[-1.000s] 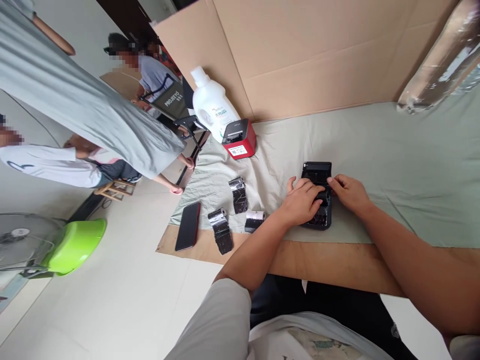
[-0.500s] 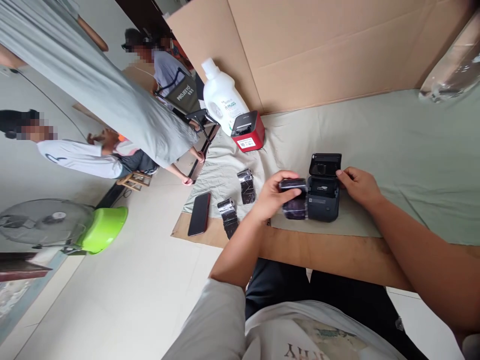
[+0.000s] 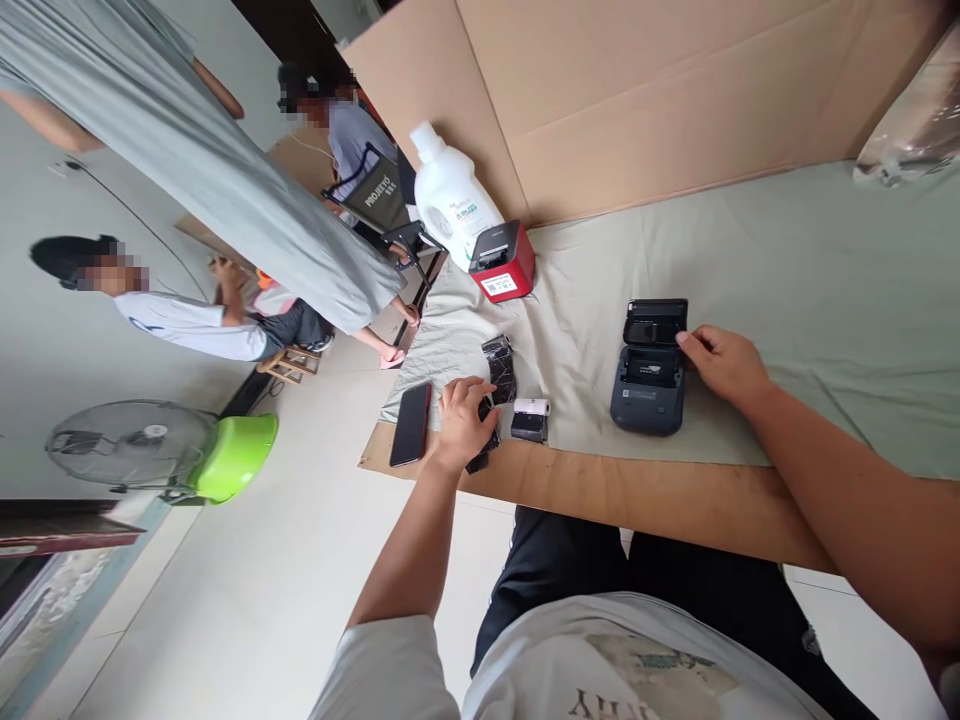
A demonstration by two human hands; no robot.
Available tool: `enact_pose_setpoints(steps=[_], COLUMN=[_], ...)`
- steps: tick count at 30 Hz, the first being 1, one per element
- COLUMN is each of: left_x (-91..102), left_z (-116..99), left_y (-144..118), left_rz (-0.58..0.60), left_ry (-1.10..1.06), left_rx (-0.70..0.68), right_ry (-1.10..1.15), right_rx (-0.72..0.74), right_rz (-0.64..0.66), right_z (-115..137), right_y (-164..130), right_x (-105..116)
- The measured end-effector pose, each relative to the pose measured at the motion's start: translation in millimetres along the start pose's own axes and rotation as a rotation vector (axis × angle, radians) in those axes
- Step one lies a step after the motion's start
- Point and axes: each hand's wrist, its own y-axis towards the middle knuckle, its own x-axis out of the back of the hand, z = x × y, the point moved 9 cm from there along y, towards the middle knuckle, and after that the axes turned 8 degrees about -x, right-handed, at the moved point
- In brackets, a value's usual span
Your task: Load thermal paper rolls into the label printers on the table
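My right hand (image 3: 721,367) pinches the raised lid of a small black label printer (image 3: 648,405), thumb on the lid's right edge. The printer lies with its roll compartment exposed. My left hand (image 3: 463,422) is over a black paper roll (image 3: 484,457), its thumb and fingers curled around it; part of the roll is hidden under the hand. To the right of that hand lies a roll with a white end (image 3: 531,407) and a black tail. Just behind it is another black roll (image 3: 501,368) with a creased strip. A phone (image 3: 410,424) lies left of my left hand.
A red and black box-shaped printer (image 3: 506,265) stands before a white detergent bottle (image 3: 454,190). A cardboard wall (image 3: 660,90) borders the cloth-covered table (image 3: 765,270). Clear plastic (image 3: 911,120) is at far right. People, a fan (image 3: 131,440) and a green basin (image 3: 240,455) are at left.
My left hand has set down the roll it held beside the printer and moved left to another roll. My right hand stays at the lid. The view has shifted slightly.
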Motion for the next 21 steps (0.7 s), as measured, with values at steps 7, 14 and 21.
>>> enact_pose_setpoints(steps=[7, 14, 21], left_x=[-33.6, -17.0, -39.6], left_z=[-67.5, -152.4, -214.3], left_y=[18.7, 34.8, 92.9], left_rz=[0.279, 0.478, 0.233], left_ry=[-0.199, -0.817, -0.451], left_rx=[-0.261, -0.447, -0.537], right_ry=[-0.013, -0.021, -0.024], right_rx=[-0.015, -0.020, -0.044], right_rz=[0.010, 0.013, 0.033], right_z=[2.2, 6.0, 6.1], right_y=[-1.8, -3.1, -4.8], right_x=[-0.2, -1.1, -1.6])
